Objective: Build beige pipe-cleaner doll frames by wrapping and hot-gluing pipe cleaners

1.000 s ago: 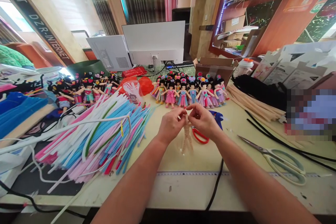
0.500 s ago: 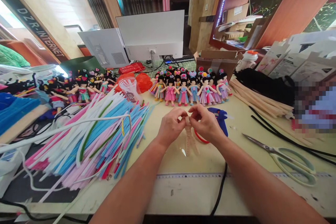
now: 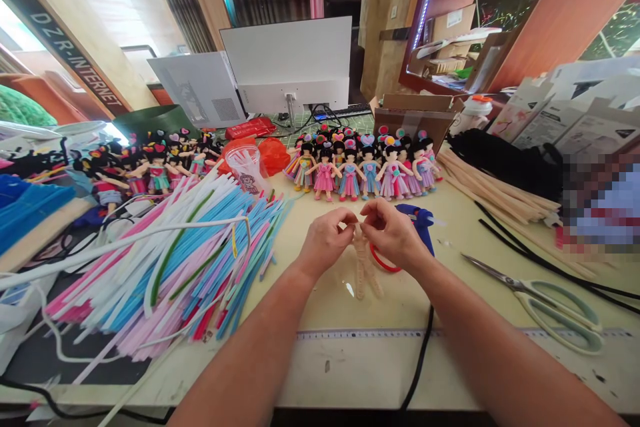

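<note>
Pinched between the fingers of my left hand (image 3: pixel 326 240) and my right hand (image 3: pixel 393 235) is a beige pipe-cleaner figure (image 3: pixel 362 270). Its two twisted strands hang down side by side over the table; its upper part is hidden by my fingers. Both hands are closed, fingertips nearly meeting. Just behind my right hand lies a blue glue gun (image 3: pixel 421 223), partly covered by the hand. A red ring-like piece (image 3: pixel 384 261) shows beneath my right hand.
A heap of coloured pipe cleaners (image 3: pixel 200 260) spreads on the left. Finished dolls (image 3: pixel 350 170) stand in rows behind my hands. Scissors (image 3: pixel 540 303) lie at right, near black strips (image 3: pixel 555 260) and beige pipe cleaners (image 3: pixel 495 193). A ruler strip (image 3: pixel 360 335) runs along the front.
The hanging strands of the beige figure have swung slightly to the right and show more sharply. My hands stay almost in place, still pinching it.
</note>
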The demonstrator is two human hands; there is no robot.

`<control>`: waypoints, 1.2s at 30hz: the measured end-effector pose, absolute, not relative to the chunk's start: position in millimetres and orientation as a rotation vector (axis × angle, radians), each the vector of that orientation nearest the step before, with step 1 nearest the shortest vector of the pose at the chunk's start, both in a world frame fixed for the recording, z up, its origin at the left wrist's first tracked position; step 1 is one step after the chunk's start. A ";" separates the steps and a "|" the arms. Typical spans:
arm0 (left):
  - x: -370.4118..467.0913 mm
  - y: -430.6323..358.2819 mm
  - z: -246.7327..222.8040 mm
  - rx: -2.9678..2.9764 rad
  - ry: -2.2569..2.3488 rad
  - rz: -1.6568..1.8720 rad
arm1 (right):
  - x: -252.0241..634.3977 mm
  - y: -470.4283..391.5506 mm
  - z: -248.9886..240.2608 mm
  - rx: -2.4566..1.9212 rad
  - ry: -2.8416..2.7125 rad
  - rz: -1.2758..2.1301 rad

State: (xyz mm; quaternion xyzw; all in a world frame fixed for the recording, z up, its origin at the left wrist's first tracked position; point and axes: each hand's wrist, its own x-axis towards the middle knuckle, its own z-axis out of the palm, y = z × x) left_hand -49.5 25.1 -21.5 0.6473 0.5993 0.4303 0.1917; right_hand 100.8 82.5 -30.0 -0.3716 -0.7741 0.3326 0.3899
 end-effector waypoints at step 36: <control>-59.1 26.2 -10.2 1.079 1.139 1.241 | 101.7 77.0 -22.4 -0.803 -1.762 1.045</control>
